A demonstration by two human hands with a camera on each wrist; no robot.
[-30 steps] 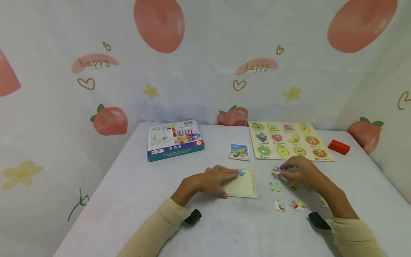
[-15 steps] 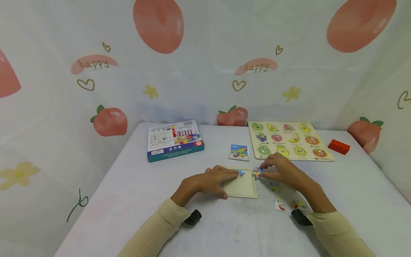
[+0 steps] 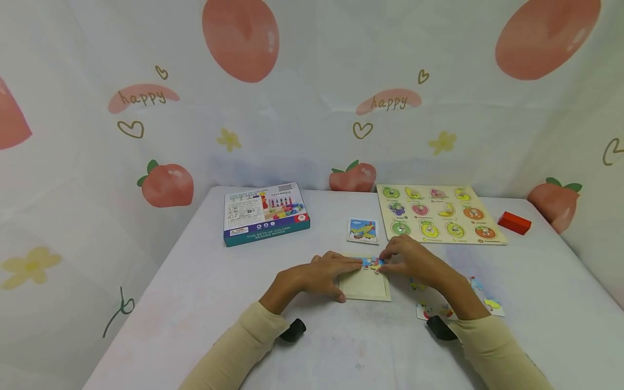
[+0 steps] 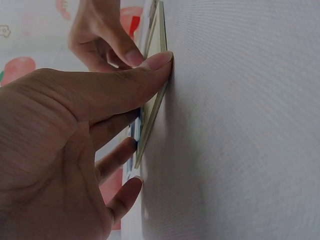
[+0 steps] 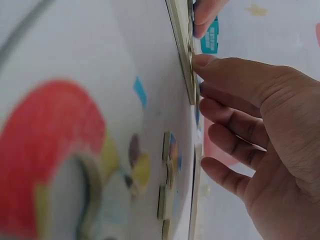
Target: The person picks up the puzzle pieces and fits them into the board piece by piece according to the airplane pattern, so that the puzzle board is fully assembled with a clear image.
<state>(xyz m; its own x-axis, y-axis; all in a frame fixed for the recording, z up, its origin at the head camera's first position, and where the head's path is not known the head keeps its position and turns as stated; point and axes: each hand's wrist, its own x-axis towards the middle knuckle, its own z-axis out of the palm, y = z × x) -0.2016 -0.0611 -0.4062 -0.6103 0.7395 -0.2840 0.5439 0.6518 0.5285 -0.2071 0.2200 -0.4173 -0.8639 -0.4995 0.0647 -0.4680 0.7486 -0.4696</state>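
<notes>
My left hand (image 3: 319, 275) rests on the left side of a square wooden puzzle tray (image 3: 365, 297), its fingers fairly straight. In the left wrist view the thumb (image 4: 159, 61) touches the tray's edge. A blue jigsaw piece (image 3: 366, 264) lies at the tray's top, by the left fingertips. Over the top right corner, my right hand (image 3: 414, 262) pinches a second jigsaw piece (image 3: 375, 266), coloured blue, red and yellow. The right fingers partly hide that piece. Several loose jigsaw pieces (image 3: 493, 305) lie right of the tray, partly behind the right forearm.
Behind the tray lies a square airplane picture (image 3: 363, 231). A fruit-picture board (image 3: 424, 211) lies at the back right, beside a red block (image 3: 514, 222). The flat bead box (image 3: 267, 214) is at the back left. A printed cloth hangs behind the table.
My right hand has carried the jigsaw piece leftward from the loose pieces to the tray's top right corner, beside the first piece. The left hand has stayed in place.
</notes>
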